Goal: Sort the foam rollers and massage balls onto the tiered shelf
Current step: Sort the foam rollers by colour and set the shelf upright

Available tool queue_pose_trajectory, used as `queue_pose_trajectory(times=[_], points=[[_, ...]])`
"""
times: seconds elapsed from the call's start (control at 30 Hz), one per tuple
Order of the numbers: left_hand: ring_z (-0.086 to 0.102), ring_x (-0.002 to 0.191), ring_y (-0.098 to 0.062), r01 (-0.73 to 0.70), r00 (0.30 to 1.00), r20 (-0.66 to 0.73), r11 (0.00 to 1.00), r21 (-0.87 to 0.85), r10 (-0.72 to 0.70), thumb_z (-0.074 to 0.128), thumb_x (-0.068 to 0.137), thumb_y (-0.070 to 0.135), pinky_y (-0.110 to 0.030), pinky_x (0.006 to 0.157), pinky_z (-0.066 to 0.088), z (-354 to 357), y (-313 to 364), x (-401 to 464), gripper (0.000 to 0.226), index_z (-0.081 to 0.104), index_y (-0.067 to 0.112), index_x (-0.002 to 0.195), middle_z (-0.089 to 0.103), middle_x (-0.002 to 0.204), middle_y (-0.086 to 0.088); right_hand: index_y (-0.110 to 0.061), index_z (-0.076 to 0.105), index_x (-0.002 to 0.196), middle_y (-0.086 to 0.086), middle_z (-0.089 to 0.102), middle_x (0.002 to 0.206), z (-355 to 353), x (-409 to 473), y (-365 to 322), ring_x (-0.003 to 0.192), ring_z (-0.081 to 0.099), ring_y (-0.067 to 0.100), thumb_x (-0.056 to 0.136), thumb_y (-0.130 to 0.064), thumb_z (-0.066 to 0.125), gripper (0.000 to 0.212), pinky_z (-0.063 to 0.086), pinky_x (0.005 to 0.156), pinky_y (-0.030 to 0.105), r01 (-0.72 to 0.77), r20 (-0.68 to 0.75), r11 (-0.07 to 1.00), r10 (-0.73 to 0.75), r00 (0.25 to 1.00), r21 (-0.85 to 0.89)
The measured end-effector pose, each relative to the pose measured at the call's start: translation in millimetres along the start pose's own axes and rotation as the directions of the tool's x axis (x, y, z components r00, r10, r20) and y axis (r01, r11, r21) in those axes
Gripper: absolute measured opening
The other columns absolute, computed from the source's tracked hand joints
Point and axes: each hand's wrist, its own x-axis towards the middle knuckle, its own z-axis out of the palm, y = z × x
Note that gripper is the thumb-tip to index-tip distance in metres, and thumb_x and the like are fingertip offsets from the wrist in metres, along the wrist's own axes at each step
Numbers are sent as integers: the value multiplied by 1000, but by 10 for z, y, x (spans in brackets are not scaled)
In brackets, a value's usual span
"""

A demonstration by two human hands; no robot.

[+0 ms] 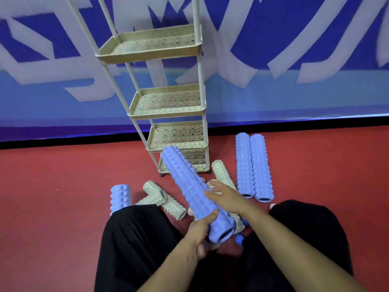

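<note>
Both hands hold the long purple roller (190, 191): left hand (201, 232) near its end, right hand (226, 198) mid-length.

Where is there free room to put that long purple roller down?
All four tiers of the shelf look bare. The red floor left of the shelf is open too. It is crowded between the knees, around both hands and the held purple roller, where cream rollers lie.

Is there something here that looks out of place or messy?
Yes. The shelf holds nothing on any visible tier, while rollers lie on the floor. Two cream rollers cross untidily; two purple rollers lie neatly side by side. Both hands hold another purple roller.
</note>
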Motion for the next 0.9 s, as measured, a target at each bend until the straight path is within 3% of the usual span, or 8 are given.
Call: queue_pose_trajectory(times=[0.1, 0.3, 0.37, 0.5, 0.6, 0.67, 0.77, 0.9], points=[[74, 94, -37, -30, 999, 17, 999, 27, 30, 81, 84, 34, -41, 63, 60, 76, -93, -175, 51, 70, -4, 116, 76, 106, -20, -20, 46, 147, -8, 52, 128, 32, -296, -16, 113, 49, 3, 101, -32, 59, 49, 39, 90, 14, 17, -43, 1000, -17, 999, -8], [76, 73, -28, -169, 982, 87, 985, 38, 165, 77, 88, 23, -34, 52, 58, 201, -181, -455, 39, 69, -3, 116, 78, 96, -16, -27, 46, 141, -5, 59, 130, -69, -692, 14, 118, 60, 14, 98, -45, 61, 49, 49, 98, 26, -35, -168, 994, 52, 984, 104], [76, 75, -29, -223, 971, 102, 973, 65, 216, 77, 88, 20, -32, 49, 57, 224, -202, -487, 36, 70, -2, 115, 78, 97, -17, -25, 42, 149, -6, 54, 139, -95, -763, 48, 126, 55, 14, 96, -51, 60, 62, 44, 108, 31, -38, -207, 996, 56, 977, 87], [73, 103, -36, -433, 899, 138, 891, 137, 415, 95, 62, 39, -47, 86, 61, 302, -244, -514, 74, 67, 5, 122, 77, 109, -15, -17, 43, 147, -12, 61, 118, -107, -918, 12, 114, 59, 14, 98, -41, 61, 57, 45, 104, 29, 36, -254, 988, 4, 967, 153], [72, 108, -30, -568, 823, 161, 795, 211, 545, 98, 54, 40, -53, 100, 54, 360, -267, -482, 82, 66, 10, 123, 75, 116, -11, -21, 38, 149, -7, 60, 131, -91, -982, 20, 120, 61, 15, 95, -38, 67, 64, 47, 107, 34, 104, -304, 962, -22, 952, 254], [73, 106, -21, -612, 789, 156, 743, 270, 594, 99, 56, 39, -44, 93, 59, 451, -212, -606, 83, 59, 12, 124, 74, 116, -8, -33, 35, 145, -5, 55, 140, -93, -1012, 16, 125, 59, 15, 92, -36, 72, 64, 46, 110, 38, 200, -382, 941, -85, 920, 273], [71, 90, 4, -709, 704, 236, 645, 285, 669, 91, 72, 12, -16, 73, 56, 630, -89, -771, 64, 53, 11, 124, 70, 109, 2, -39, 15, 156, -12, 38, 155, -140, -1016, -7, 135, 48, 10, 87, -41, 77, 93, 40, 116, 40, 308, -497, 923, -160, 853, 231], [66, 89, 14, -766, 642, 330, 553, 330, 692, 85, 80, 6, -11, 75, 51, 863, 109, -772, 56, 49, 28, 116, 66, 109, 13, -41, 14, 157, -10, 42, 155, -356, -955, -17, 137, 49, 10, 72, -58, 83, 111, 41, 115, 43, 398, -603, 890, -194, 774, 223]])
